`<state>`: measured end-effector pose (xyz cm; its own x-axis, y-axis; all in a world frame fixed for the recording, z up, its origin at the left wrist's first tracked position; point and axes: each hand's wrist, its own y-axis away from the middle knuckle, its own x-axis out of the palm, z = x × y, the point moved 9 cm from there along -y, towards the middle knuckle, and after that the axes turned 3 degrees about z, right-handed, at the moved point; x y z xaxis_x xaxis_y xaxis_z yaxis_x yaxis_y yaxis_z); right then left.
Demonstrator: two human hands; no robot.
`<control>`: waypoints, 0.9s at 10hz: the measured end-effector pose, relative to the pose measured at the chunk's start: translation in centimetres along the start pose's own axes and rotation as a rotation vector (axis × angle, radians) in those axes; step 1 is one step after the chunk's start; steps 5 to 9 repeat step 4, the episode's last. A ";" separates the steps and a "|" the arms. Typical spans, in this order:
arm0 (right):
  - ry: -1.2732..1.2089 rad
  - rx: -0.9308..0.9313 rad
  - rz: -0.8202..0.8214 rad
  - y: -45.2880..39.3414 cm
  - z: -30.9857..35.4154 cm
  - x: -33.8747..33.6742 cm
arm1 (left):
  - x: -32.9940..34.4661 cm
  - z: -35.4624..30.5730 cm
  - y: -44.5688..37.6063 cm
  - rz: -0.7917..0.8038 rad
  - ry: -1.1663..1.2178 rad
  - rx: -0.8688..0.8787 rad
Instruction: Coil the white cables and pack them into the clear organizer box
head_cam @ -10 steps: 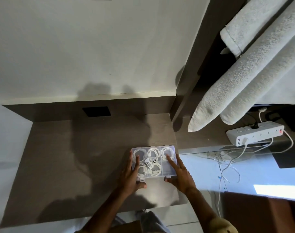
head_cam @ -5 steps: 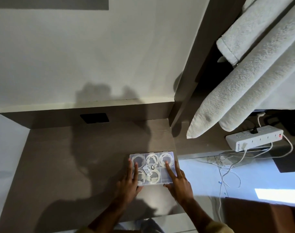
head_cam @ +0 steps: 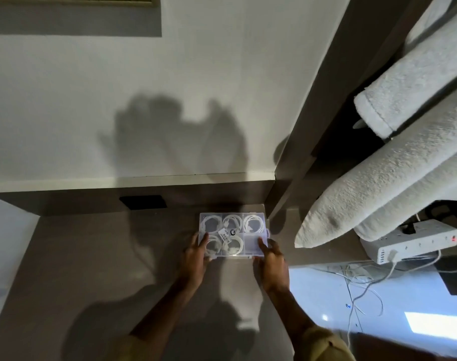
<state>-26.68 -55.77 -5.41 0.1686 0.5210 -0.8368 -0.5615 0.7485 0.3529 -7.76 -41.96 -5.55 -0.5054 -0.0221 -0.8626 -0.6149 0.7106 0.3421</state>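
The clear organizer box (head_cam: 256, 240) lies flat on the brown desk (head_cam: 97, 269), close to the back wall. Its lid looks closed. Several coiled white cables (head_cam: 254, 224) fill its compartments; the near right compartment looks empty. My left hand (head_cam: 196, 256) grips the box's near left corner, fingers on the lid. My right hand (head_cam: 273, 261) holds the near right corner, index finger lying on the lid.
A white power strip (head_cam: 409, 241) with loose white cords (head_cam: 362, 277) sits on the lower surface to the right. Rolled white towels (head_cam: 378, 183) hang over it. A dark vertical panel (head_cam: 313, 131) borders the desk's right side. A black wall socket (head_cam: 143, 202) is behind the desk.
Both hands pushed the box away from me toward the back wall. My fingers slid back from the lid's middle to its near corners.
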 end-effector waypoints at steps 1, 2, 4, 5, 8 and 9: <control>-0.038 0.030 -0.006 -2.6 -0.3 -1.2 | -0.5 -0.7 -2.5 0.010 0.053 -0.007; -0.015 0.030 0.002 -3.8 -0.8 -1.5 | 0.0 -0.8 -3.7 0.048 0.138 0.020; 0.113 0.035 -0.021 -1.8 1.3 -3.5 | -1.0 -0.5 -2.2 0.127 0.204 0.071; 0.113 0.035 -0.021 -1.8 1.3 -3.5 | -1.0 -0.5 -2.2 0.127 0.204 0.071; 0.113 0.035 -0.021 -1.8 1.3 -3.5 | -1.0 -0.5 -2.2 0.127 0.204 0.071; 0.113 0.035 -0.021 -1.8 1.3 -3.5 | -1.0 -0.5 -2.2 0.127 0.204 0.071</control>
